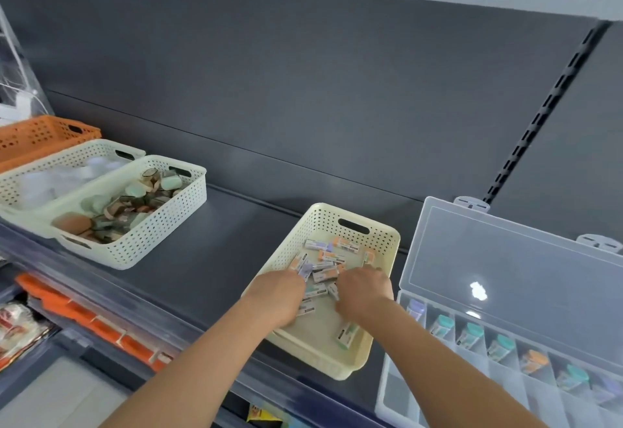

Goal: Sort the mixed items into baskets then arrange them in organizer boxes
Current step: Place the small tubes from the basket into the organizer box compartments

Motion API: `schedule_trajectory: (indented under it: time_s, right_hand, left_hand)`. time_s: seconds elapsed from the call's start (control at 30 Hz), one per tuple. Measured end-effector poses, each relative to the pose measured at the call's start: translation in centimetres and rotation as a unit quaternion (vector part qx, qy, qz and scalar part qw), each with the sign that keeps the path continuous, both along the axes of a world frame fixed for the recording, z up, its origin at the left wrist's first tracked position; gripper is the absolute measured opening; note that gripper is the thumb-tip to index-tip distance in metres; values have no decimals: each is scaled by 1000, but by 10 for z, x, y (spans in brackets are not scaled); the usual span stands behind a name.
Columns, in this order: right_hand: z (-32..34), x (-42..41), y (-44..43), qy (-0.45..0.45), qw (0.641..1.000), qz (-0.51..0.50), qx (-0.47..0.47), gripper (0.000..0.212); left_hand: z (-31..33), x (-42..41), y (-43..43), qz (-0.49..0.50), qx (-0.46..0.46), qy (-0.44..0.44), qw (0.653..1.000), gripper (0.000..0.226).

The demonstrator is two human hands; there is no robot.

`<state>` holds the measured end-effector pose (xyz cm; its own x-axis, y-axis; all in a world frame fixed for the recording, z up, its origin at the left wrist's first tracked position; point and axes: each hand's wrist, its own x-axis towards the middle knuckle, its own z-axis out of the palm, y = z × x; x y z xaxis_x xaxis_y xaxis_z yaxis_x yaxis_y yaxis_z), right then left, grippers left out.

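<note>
A cream perforated basket sits on the dark shelf and holds several small wrapped erasers. Both my hands reach into it from the near side. My left hand lies knuckles up on the left of the pile, its fingers curled down around some erasers. My right hand lies beside it on the right, its fingers also curled into the pile; what they hold is mostly hidden. One eraser lies apart near the basket's front. A clear organizer box stands open to the right, with erasers upright in its back compartments.
The organizer's clear lid leans back against the grey wall. At the far left stand a cream basket of mixed wooden and green pieces, another cream basket with white items, and an orange basket. Lower shelves hold orange packs.
</note>
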<state>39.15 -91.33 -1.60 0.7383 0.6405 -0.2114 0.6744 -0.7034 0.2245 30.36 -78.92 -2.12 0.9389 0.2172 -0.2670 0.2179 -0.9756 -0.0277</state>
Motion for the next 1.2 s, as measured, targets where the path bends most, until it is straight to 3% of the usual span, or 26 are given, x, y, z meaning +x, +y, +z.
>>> schedule_trajectory:
  time_s: [0.1, 0.2, 0.37, 0.5, 0.57, 0.73, 1.2]
  right_hand:
    - [2, 1, 0, 15, 999, -18, 45, 21]
    - [10, -2, -9, 43, 986, -30, 156, 21]
    - [30, -6, -49, 33, 919, -10, 394, 19]
    - [43, -8, -95, 5, 878, -17, 479, 23]
    - [43, -12, -117, -16, 861, -38, 507, 21]
    - [34, -22, -160, -25, 855, -66, 513, 13]
    - [-13, -31, -183, -25, 921, -47, 386, 12]
  left_hand:
    - [2, 1, 2, -9, -24, -12, 1000, 18]
    - [8, 0, 3, 19, -114, -71, 991, 13]
    - [32, 0, -9, 17, -235, -250, 939, 8]
    - [51, 4, -48, -34, -263, -315, 911, 17]
    - [57, 5, -69, -59, -265, -328, 905, 11]
    - [54, 11, -109, -128, -231, -310, 914, 5]
    - [13, 26, -137, -195, -110, -227, 948, 4]
